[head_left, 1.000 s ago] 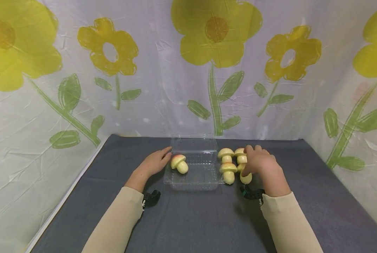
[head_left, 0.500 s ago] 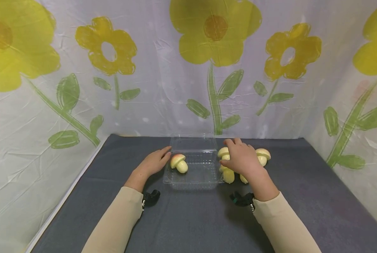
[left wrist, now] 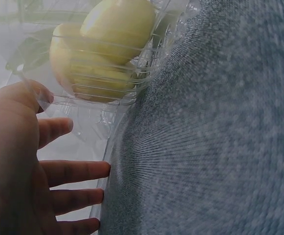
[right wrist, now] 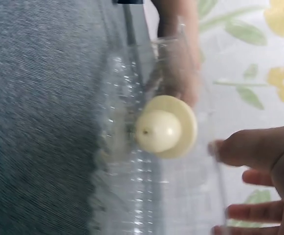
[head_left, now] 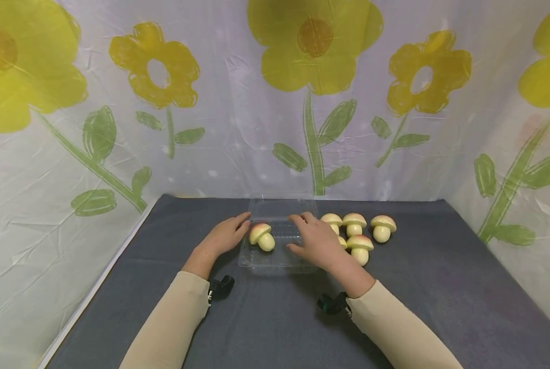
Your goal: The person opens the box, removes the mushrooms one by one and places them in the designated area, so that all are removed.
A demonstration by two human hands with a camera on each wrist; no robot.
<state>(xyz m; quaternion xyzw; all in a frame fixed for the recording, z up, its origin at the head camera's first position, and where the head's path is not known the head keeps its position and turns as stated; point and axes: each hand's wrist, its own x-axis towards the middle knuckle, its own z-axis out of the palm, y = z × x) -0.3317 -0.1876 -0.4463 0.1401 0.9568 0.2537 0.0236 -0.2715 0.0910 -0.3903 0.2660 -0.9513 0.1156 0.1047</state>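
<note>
A clear plastic clamshell box (head_left: 270,262) stands on the table with its lid (head_left: 279,207) raised at the back. One mushroom (head_left: 262,237) with a reddish cap lies tilted in the left part of it. My left hand (head_left: 224,238) is by the box's left side, fingers extended; in the left wrist view its thumb (left wrist: 43,97) overlaps the rim. My right hand (head_left: 320,242) reaches over the right part of the box, fingers spread, with nothing between them. In the right wrist view, the mushroom (right wrist: 166,128) in the box shows stem end first.
Right of the box, several more mushrooms stand on the dark cloth, among them a front one (head_left: 360,249) and a far right one (head_left: 383,228). The right hand partly hides some of them. Behind the table (head_left: 275,328) hangs a flower-printed curtain (head_left: 228,128).
My right hand has moved left, from over the mushrooms to over the box's right part, uncovering the right-hand mushrooms. The left hand and the mushroom in the box have stayed put.
</note>
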